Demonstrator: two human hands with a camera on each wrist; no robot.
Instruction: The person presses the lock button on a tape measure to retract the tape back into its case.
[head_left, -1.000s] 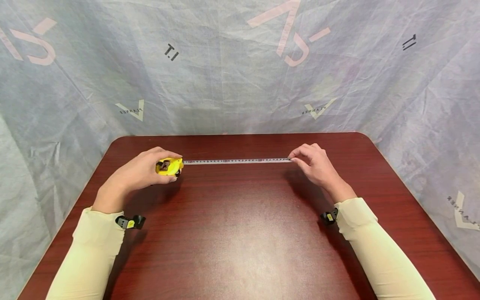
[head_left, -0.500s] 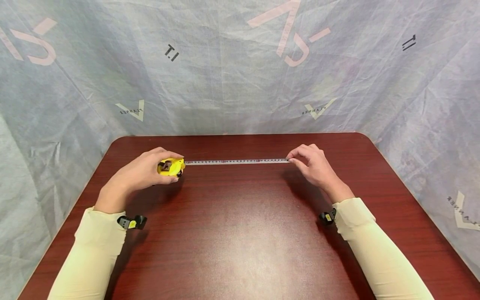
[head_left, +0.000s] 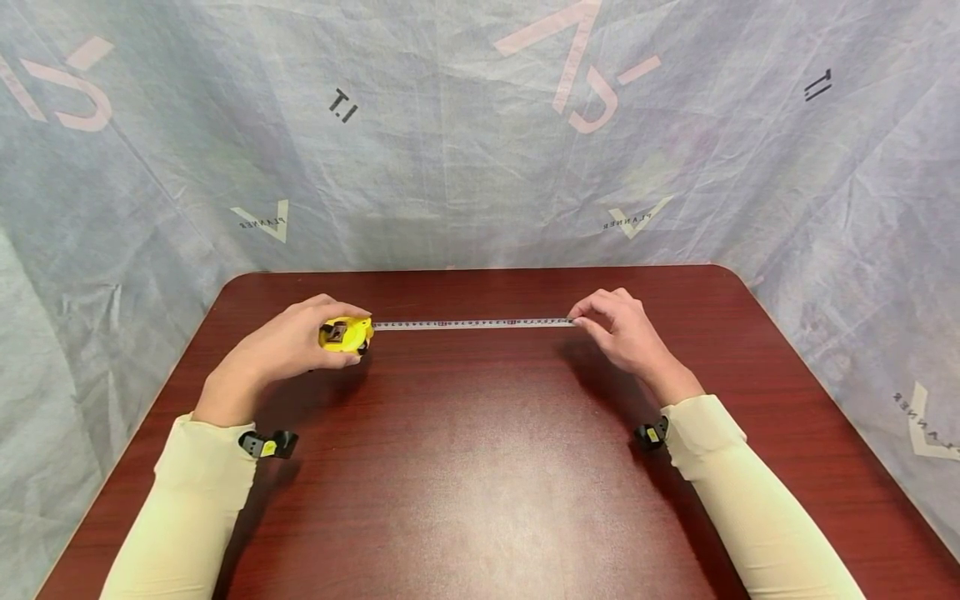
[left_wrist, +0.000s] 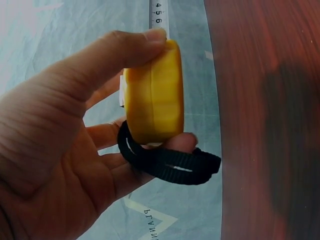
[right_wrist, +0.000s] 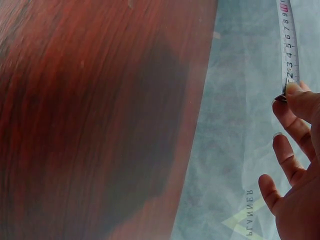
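Note:
My left hand (head_left: 281, 346) grips the yellow case of a tape measure (head_left: 348, 335) between thumb and fingers. In the left wrist view a black strap (left_wrist: 175, 165) hangs from the yellow case (left_wrist: 155, 95), below the thumb. A white tape blade (head_left: 472, 324) with printed numbers runs straight from the case across to the right. At its far end my right hand (head_left: 626, 337) pinches the metal end hook. The right wrist view shows thumb and forefinger on the hook (right_wrist: 281, 98), beside the low numbers of the blade (right_wrist: 289, 45); the other fingers stay apart from it.
A dark red wooden table (head_left: 480, 467) lies under both hands, and their shadows fall on it. Grey printed sheeting (head_left: 450, 150) hangs behind the table and along its sides. Each wrist carries a small black camera mount (head_left: 270, 444).
Both hands have drawn slightly closer together, the left moving right and the right moving left. The stretch of blade between them is a little shorter. Both holds are kept.

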